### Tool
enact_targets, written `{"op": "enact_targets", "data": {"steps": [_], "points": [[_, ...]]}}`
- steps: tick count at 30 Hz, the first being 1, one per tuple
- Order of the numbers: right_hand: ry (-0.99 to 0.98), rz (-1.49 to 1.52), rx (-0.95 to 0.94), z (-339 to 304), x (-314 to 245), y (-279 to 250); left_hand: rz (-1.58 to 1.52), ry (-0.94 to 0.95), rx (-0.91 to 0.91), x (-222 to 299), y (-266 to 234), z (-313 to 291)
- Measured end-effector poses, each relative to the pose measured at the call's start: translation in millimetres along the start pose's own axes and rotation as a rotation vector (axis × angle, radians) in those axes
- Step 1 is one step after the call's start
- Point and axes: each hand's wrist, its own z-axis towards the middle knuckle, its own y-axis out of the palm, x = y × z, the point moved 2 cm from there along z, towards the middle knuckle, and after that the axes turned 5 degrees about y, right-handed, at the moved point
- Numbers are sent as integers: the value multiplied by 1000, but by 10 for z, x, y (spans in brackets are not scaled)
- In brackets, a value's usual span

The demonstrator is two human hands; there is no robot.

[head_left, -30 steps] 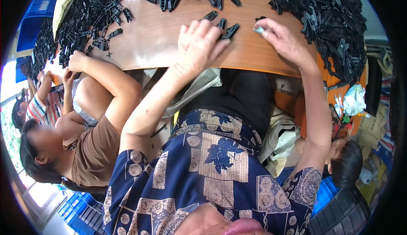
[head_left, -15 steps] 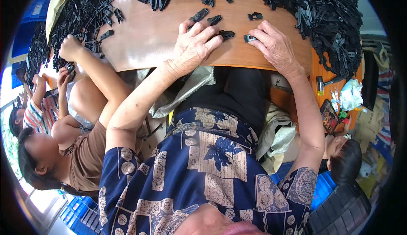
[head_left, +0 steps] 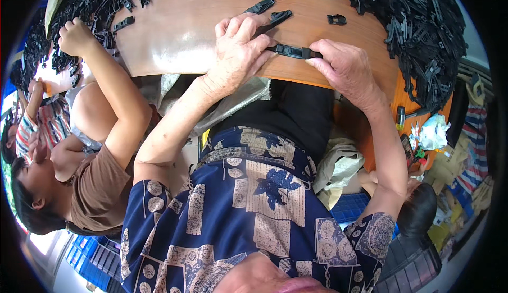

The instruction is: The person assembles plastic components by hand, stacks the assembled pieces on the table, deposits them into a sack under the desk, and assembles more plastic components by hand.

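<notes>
A black plastic part (head_left: 292,51), long and clip-like, spans the gap between my hands just above the table's near edge. My left hand (head_left: 238,52) is closed, thumb and fingers gripping its left end. At the other end, my right hand (head_left: 344,65) pinches the narrow tip. Both grips partly hide the ends. Beyond my left fingers lie a black clip (head_left: 260,5) and a second black clip (head_left: 280,16), the latter partly covered by the fingers. A short black piece (head_left: 336,19) rests alone, beyond my right hand.
Black parts form a large pile (head_left: 423,39) at right and another heap (head_left: 95,12) at left. The wooden table (head_left: 174,39) has a curved near edge. A co-worker's hand (head_left: 76,36) is beside the left heap. A crumpled white bag (head_left: 434,133) lies at right.
My hands, apart before with a separate piece in each, have come together; the pieces now meet end to end as one long part. The view has shifted slightly.
</notes>
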Motion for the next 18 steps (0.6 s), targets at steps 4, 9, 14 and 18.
{"op": "enact_targets", "data": {"steps": [4,9,14,18], "points": [[8,-67,-105,22,-13,42,-58,-33,11,-23,20,-12],[81,1,-129,15,-41,20,-139,-71,-42,-36,6,-21],[159,69,-126,38,-8,-53,-166,-97,-28,-35,10,-37],[43,-24,-159,107,-35,24,-166,-84,-22,-52,4,-24]]}}
